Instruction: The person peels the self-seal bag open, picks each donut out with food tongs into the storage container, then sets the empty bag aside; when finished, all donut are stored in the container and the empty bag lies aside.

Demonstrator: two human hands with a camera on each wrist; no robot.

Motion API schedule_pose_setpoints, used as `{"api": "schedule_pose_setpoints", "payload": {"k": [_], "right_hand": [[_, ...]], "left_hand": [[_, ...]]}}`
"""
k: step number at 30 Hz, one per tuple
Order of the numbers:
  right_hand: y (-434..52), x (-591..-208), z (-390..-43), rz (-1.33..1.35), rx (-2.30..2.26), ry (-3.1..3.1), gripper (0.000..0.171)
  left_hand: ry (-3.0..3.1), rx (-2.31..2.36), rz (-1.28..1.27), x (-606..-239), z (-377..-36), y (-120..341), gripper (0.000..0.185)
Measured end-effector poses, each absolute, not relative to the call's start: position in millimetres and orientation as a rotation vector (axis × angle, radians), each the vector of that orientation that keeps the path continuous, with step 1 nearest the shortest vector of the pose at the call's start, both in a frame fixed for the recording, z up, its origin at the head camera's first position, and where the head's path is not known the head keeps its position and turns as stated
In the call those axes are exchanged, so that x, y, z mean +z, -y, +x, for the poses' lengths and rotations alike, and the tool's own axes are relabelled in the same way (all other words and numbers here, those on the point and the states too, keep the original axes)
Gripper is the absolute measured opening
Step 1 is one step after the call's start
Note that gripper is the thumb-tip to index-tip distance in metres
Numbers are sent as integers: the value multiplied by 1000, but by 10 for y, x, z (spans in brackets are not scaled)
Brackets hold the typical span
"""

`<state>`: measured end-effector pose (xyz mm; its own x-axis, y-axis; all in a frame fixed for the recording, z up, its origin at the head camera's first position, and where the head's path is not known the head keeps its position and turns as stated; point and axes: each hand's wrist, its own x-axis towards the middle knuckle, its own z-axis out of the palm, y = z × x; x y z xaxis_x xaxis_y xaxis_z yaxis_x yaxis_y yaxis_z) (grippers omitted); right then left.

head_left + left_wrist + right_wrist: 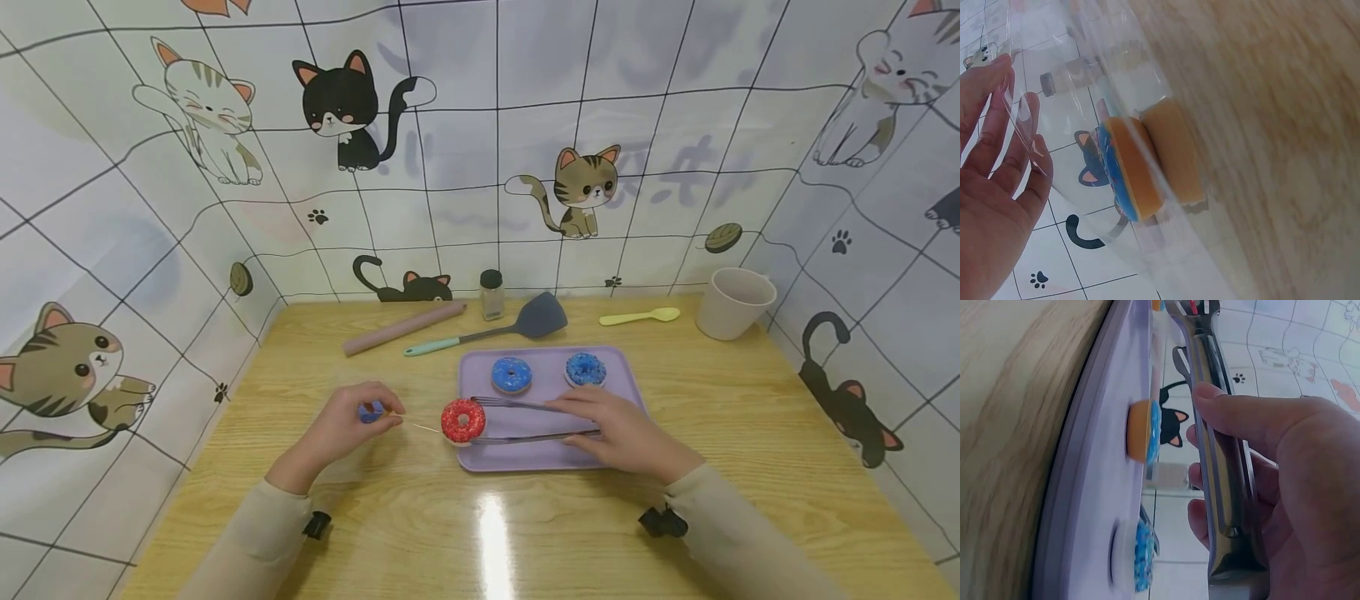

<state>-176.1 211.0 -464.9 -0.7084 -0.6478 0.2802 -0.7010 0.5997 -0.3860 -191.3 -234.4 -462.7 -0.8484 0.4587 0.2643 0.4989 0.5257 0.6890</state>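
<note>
My left hand (352, 425) pinches the edge of a clear plastic bag (1075, 206) between thumb and fingers. Inside the bag lies a blue-iced doughnut (1138, 169), mostly hidden behind the hand in the head view. With thumb and fingers my right hand (622, 429) holds metal tongs (1219, 444). Their tips grip a red doughnut (451, 412) above the left edge of the purple tray (555, 456), close to the bag's mouth. On the tray sit a blue doughnut (512, 385) and a darker blue, speckled one (585, 380) on a white base.
Behind the tray lie a rolling pin (405, 328), a spatula (540, 317) and a yellow spoon (639, 317). A black-capped shaker (492, 300) stands among them. At the back right is a pale cup (727, 312). A cat-print sheet surrounds the wooden table (405, 533).
</note>
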Motion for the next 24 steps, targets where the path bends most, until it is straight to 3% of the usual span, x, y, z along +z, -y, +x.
{"api": "schedule_pose_setpoints", "payload": {"k": [24], "right_hand": [[-3221,-4675,-1598,942,630,2724,65]], "left_hand": [[2678,-1256,-855,-4622,-1889,2349,14]]}}
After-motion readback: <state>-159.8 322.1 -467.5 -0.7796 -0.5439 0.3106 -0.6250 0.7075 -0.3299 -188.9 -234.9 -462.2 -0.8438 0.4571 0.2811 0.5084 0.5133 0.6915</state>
